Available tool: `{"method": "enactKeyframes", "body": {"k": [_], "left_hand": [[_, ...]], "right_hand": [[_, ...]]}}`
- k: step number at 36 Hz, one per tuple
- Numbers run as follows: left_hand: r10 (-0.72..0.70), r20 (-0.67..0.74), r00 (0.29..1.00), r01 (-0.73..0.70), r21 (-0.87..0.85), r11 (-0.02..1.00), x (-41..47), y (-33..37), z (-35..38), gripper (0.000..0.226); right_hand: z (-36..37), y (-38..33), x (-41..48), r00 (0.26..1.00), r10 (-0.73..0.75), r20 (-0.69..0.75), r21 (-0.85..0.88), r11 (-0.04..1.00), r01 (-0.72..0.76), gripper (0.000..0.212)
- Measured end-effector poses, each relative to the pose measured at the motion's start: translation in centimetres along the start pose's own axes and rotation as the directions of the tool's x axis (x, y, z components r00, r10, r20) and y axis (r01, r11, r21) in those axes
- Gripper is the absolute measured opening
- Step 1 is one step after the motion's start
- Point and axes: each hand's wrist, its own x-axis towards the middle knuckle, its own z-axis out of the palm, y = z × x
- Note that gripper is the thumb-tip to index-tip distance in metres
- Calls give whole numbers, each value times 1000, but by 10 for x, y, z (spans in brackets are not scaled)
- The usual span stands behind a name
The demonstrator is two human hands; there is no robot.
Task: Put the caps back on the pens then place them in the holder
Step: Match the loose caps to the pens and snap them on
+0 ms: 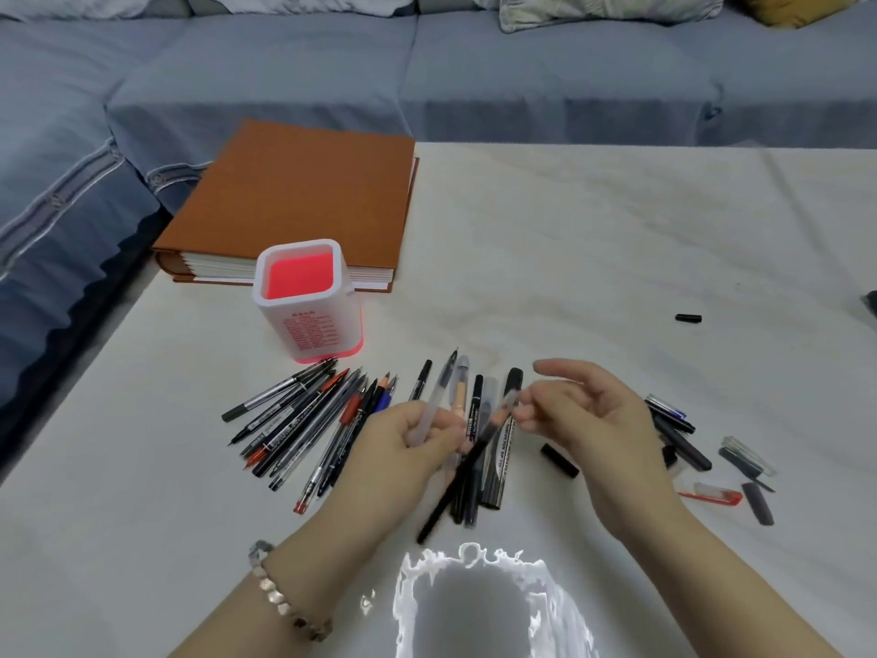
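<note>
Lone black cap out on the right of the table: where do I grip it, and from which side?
Pinch the black cap at mid-length from above, one fingertip on its far side, one on its near side. It lies on its side, long axis left to right, alone on the cloth. The right hand is nearer but pinches a clear cap.

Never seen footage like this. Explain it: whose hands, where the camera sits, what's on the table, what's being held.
No machine here: a person works with bare hands, filmed by one wide camera on their head, looking down. The left hand grips a clear-barrelled pen, tip up; the right hand pinches what looks like a clear cap, though blur hides detail. On the white table lie a fan of pens, a stray black cap, an empty pink-and-white holder and a brown book.
</note>
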Motion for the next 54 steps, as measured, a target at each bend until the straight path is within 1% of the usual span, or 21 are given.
{"method": "enactKeyframes", "body": {"k": [3,5,7,9,11,12,14,16,19,22,24,30,33,35,37,40,42,45,48,50,54], "left_hand": [[15,-33,999,-13,80,997,5,-10,-3,12],[34,-88,996,-19,165,986,9,-18,-4,14],[22,-118,993,2,207,978,11,-26,-7,16],[14,-133,991,18,236,972,9,-32,-10,16],[48,-163,986,0,281,960,4,-35,-15,18],[64,-179,982,-8,300,954,1,-37,-18,18],[72,-204,976,-1,328,945,-3,-39,-22,17],[83,-217,973,2,364,931,-6,-40,-26,19],[102,-220,970,-11,380,925,-10,-39,-28,21],[133,-205,970,-28,449,893,-9,-39,-25,12],[153,-197,968,-34,501,865,-7,-39,-22,10],[195,-188,963,-54,573,818,-5,-35,-17,20],[160,-178,971,-27,585,810,-2,-36,-18,11],[135,-172,976,-11,577,817,-1,-36,-19,10],[115,-174,978,-2,545,839,0,-36,-19,10],[73,-183,980,20,461,887,-1,-35,-18,14],[65,-178,982,19,435,900,-1,-36,-17,22],[72,-179,981,8,409,913,-1,-36,-17,32],[89,-185,979,-11,384,923,-3,-33,-18,32],[116,-175,978,-41,386,922,-3,-32,-19,27],[134,-146,980,-78,334,939,-1,-30,-15,19]], "right_hand": [[16,8,7,999,3,53,-123,992,3,23],[23,20,10,997,-43,61,-320,945,60,30],[24,31,9,977,-139,162,-539,817,206,26],[22,39,2,899,-193,394,-659,622,423,16],[18,49,-6,778,-88,622,-663,469,583,24],[15,53,-10,734,-35,679,-661,407,631,29],[8,58,-13,717,-44,696,-680,283,677,26],[0,58,-16,768,-110,631,-735,229,638,16],[-17,51,-18,880,-160,447,-858,203,472,21],[-30,41,-19,940,-132,315,-916,218,338,19],[-35,36,-19,962,-95,258,-940,204,272,20],[-38,32,-25,989,73,126,-991,44,123,14],[-38,36,-28,987,123,105,-994,49,100,17],[-38,37,-28,987,101,124,-987,114,113,13],[-36,33,-24,988,49,145,-951,284,125,5],[-23,21,-11,987,-79,139,-836,526,160,14],[-7,14,-1,978,-133,161,-805,556,208,19],[17,22,12,966,-125,227,-851,456,260,21],[27,40,20,954,-91,285,-930,212,299,23],[27,44,21,947,-64,314,-940,116,320,28],[12,31,11,926,-90,367,-899,221,378,26]]}}
